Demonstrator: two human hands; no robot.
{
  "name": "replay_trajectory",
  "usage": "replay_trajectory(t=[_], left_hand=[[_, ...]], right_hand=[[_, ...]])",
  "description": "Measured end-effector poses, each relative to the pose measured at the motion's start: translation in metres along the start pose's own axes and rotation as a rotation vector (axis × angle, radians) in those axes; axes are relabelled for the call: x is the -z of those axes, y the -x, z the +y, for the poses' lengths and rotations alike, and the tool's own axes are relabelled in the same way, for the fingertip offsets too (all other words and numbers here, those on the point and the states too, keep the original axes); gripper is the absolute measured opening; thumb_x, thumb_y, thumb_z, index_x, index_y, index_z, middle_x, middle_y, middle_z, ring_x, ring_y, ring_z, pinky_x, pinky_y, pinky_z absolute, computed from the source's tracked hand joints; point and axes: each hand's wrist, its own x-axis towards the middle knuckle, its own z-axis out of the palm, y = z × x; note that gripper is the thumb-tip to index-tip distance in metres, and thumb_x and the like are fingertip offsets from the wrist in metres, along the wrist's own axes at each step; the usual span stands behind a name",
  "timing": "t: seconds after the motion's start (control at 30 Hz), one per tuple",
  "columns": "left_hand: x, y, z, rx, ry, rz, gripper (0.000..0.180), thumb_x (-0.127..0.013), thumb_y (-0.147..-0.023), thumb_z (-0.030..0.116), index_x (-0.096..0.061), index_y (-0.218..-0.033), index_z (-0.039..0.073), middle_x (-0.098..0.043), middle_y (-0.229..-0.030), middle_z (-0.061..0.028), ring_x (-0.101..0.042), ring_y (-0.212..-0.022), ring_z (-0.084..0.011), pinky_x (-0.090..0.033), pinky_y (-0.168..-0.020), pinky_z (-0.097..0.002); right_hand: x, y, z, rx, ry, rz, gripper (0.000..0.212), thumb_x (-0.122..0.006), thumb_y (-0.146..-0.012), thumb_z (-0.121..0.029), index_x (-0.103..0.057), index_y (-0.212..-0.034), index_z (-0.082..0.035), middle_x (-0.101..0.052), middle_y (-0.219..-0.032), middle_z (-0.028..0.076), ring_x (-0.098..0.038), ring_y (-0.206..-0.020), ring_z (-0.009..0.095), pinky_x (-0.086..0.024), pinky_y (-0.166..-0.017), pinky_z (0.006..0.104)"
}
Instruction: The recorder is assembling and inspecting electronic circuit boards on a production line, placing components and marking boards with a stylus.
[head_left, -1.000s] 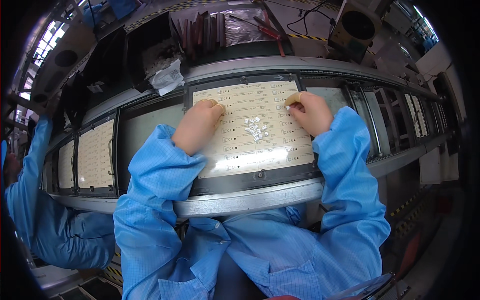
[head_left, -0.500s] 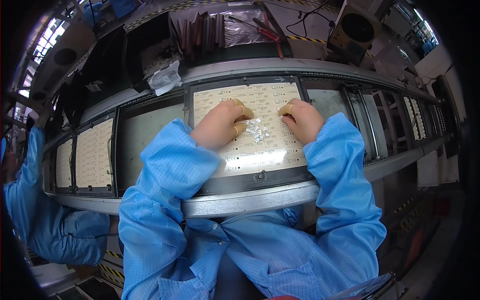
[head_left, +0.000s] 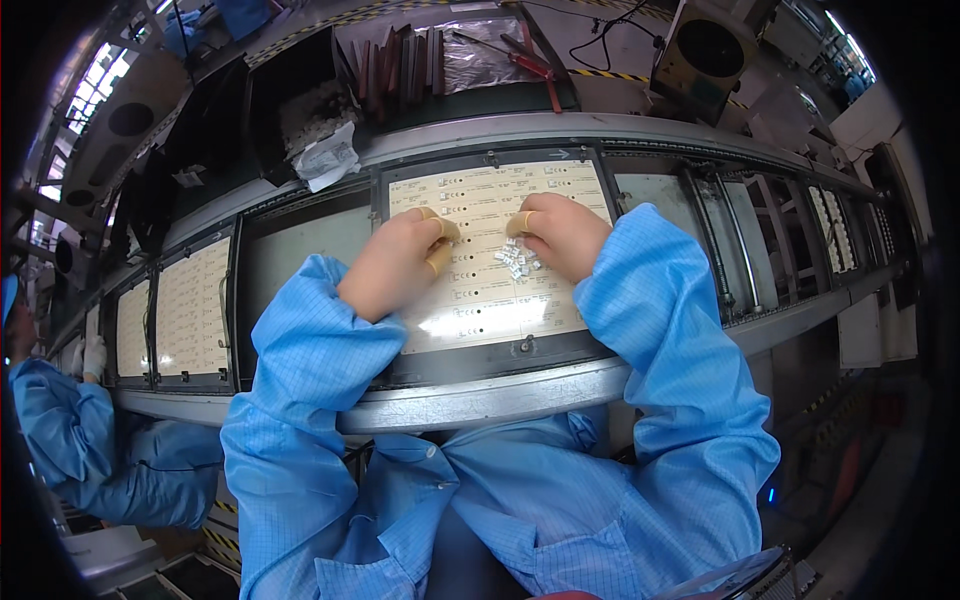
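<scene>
A cream-coloured circuit board panel (head_left: 497,300) with printed marks lies in a dark frame. On it is a loose pile of small white parts that look like connectors (head_left: 514,262). Yellow finger cots cover some fingertips of both hands. My left hand (head_left: 392,258) is curled, thumb and fingers pinched together over the panel's left column; whatever is between them is too small to make out. At the pile's upper right edge, my right hand (head_left: 565,236) has its fingers bent and closed among the white parts. Its fingertips hide what they grip. A few white parts sit near the panel's top edge.
Metal conveyor rails (head_left: 480,402) run across in front of me. More framed panels (head_left: 193,310) stand to the left, beside a co-worker in blue (head_left: 110,440). Beyond the line are a black bin of white parts (head_left: 318,112), a plastic bag (head_left: 328,160) and red-handled tools (head_left: 530,66).
My right hand has moved left from the panel's right column to the pile. My left hand has left the pile for the left column. The co-worker's arm at far left has come down.
</scene>
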Motion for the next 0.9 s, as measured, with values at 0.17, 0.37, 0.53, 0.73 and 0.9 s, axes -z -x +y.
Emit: replay_trajectory(t=[0.17, 0.37, 0.53, 0.73, 0.9], left_hand=[[-0.003, 0.008, -0.009, 0.003, -0.012, 0.016, 0.016, -0.060, -0.080, 0.006, -0.065, -0.095, 0.002, -0.061, -0.092, -0.0146, -0.060, -0.079, -0.0293, -0.050, -0.073, -0.0322], [-0.012, 0.002, -0.010, 0.022, 0.026, 0.043, 0.016, -0.061, -0.080, 0.007, -0.065, -0.095, 0.001, -0.060, -0.093, -0.0150, -0.059, -0.084, -0.0302, -0.049, -0.076, -0.0347], [-0.012, -0.002, -0.004, -0.010, -0.046, 0.022, 0.016, -0.060, -0.081, 0.008, -0.065, -0.094, 0.001, -0.060, -0.094, -0.0152, -0.058, -0.086, -0.0312, -0.048, -0.079, -0.0353], [-0.017, -0.003, -0.006, -0.029, -0.056, 0.047, 0.015, -0.060, -0.081, 0.007, -0.064, -0.093, -0.001, -0.060, -0.094, -0.0156, -0.058, -0.086, -0.0311, -0.048, -0.079, -0.0353], [-0.018, -0.006, -0.003, -0.035, -0.032, 0.051, 0.015, -0.060, -0.081, 0.007, -0.064, -0.093, -0.001, -0.060, -0.093, -0.0163, -0.058, -0.087, -0.0315, -0.048, -0.079, -0.0351]], right_hand=[[0.004, 0.003, 0.002, 0.039, -0.072, 0.064, 0.016, -0.061, -0.078, -0.008, -0.061, -0.094, -0.003, -0.059, -0.091, 0.013, -0.057, -0.086, 0.029, -0.047, -0.078, 0.0356], [0.018, 0.028, 0.003, -0.055, -0.123, 0.131, 0.015, -0.062, -0.076, -0.006, -0.061, -0.091, -0.002, -0.060, -0.080, 0.011, -0.060, -0.071, 0.025, -0.049, -0.066, 0.0310], [0.025, 0.047, 0.010, -0.117, -0.183, 0.190, 0.017, -0.064, -0.075, -0.003, -0.063, -0.092, -0.003, -0.060, -0.079, 0.009, -0.059, -0.071, 0.019, -0.048, -0.065, 0.0273], [0.022, 0.059, 0.017, -0.176, -0.193, 0.222, 0.019, -0.063, -0.075, -0.001, -0.063, -0.094, -0.003, -0.061, -0.082, 0.009, -0.059, -0.072, 0.018, -0.048, -0.066, 0.0264], [0.022, 0.063, 0.019, -0.204, -0.232, 0.236, 0.018, -0.063, -0.076, 0.000, -0.063, -0.094, -0.002, -0.061, -0.083, 0.010, -0.060, -0.072, 0.018, -0.049, -0.066, 0.0261]])
